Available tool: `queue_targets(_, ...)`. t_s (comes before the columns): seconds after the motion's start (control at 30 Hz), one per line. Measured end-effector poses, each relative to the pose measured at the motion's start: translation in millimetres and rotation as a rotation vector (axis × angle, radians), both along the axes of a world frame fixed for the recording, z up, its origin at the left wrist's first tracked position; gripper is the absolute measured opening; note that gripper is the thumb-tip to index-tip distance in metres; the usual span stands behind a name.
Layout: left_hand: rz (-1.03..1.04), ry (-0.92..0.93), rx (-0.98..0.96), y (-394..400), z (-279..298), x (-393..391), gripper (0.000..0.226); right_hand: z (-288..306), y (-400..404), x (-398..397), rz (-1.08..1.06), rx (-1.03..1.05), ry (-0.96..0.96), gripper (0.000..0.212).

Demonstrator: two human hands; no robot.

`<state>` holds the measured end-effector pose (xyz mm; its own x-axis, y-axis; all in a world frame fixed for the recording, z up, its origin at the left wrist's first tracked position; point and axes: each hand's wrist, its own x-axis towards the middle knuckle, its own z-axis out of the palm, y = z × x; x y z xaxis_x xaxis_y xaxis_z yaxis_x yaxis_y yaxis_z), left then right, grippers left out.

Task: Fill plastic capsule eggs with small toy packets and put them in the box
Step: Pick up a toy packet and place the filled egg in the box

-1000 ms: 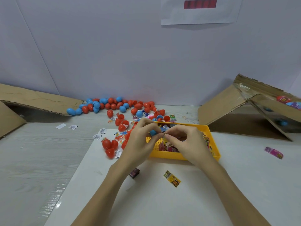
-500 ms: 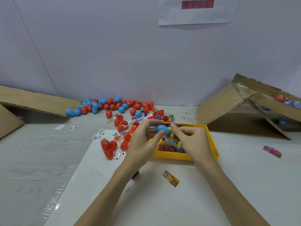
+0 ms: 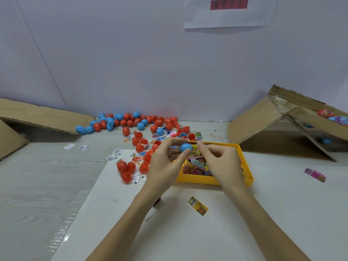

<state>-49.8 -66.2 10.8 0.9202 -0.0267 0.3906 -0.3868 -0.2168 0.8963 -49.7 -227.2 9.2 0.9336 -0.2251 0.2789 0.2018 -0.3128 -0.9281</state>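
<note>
blue egg half (image 3: 185,147) pinched in left hand (image 3: 165,162), packet (image 3: 195,149) (yellow) touching

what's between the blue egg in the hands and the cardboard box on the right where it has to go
Nothing visible blocks it. The left hand holds the blue egg above the yellow tray, with the right hand pinching a packet at it. The box is open and lies past the tray's right rim.
</note>
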Motion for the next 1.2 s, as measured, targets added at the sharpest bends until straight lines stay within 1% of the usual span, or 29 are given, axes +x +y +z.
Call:
queue_targets(0.07, 0.010, 0.001, -0.029, -0.2, 1.1, -0.8, 0.031, 2.0, 1.5, -0.8, 0.100, 0.090, 0.032, 0.022)
queue_targets(0.13, 0.009, -0.002, -0.051, 0.2, 1.7, -1.5, 0.032, 3.8, 3.6, -2.5, 0.209, 0.220, 0.063, 0.011)
queue_targets(0.2, 0.010, -0.012, -0.045, 0.8, 2.4, -1.9, 0.030, 4.4, 3.6, -2.9, 0.223, 0.289, 0.049, 0.006)
queue_targets(0.37, -0.005, -0.021, -0.064, 0.8, 4.6, -1.6, 0.031, 5.8, -0.1, -2.0, 0.203, 0.252, -0.019, 0.012)
queue_targets(0.47, -0.016, -0.042, -0.070, 1.4, 5.5, -2.5, 0.031, 5.6, -0.7, -2.1, 0.215, 0.238, -0.016, 0.014)
queue_targets(0.57, -0.030, -0.067, -0.086, 2.3, 6.2, -3.6, 0.032, 6.4, -0.9, -2.8, 0.218, 0.236, -0.002, 0.020)
queue_targets(0.77, -0.061, -0.104, -0.121, 2.8, 8.0, -4.0, 0.036, 6.1, 2.0, -4.4, 0.234, 0.284, 0.003, 0.026)
queue_targets(0.87, -0.100, -0.102, -0.152, 3.7, 8.4, -3.0, 0.035, 6.5, 3.2, -4.8, 0.244, 0.301, 0.008, 0.033)
queue_targets(1.03, -0.139, -0.089, -0.233, 5.7, 8.1, -2.1, 0.030, 8.5, 5.1, -7.6, 0.271, 0.268, -0.015, 0.035)
queue_targets(1.2, -0.128, -0.088, -0.229, 7.5, 9.4, -2.3, 0.027, 9.2, 7.5, -8.8, 0.267, 0.264, -0.035, 0.036)
